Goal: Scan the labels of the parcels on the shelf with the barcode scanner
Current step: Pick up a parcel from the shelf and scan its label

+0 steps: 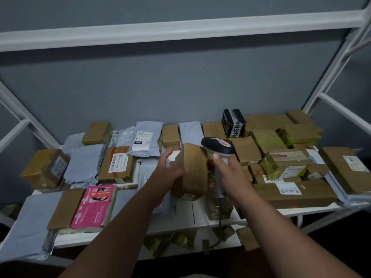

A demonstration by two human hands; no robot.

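Observation:
My left hand holds a brown taped cardboard parcel lifted above the white shelf, tilted on edge, its label side turned away from me. My right hand grips the handle of a grey-and-black barcode scanner, whose head sits just right of the parcel's top and points away from me. The scanner's cable hangs down past the shelf's front edge. Many other parcels lie on the shelf around both hands.
Grey mailer bags, a pink package and labelled brown boxes fill the left side. Stacked cardboard boxes and a black box crowd the right. White frame posts flank the shelf; more parcels lie on the level below.

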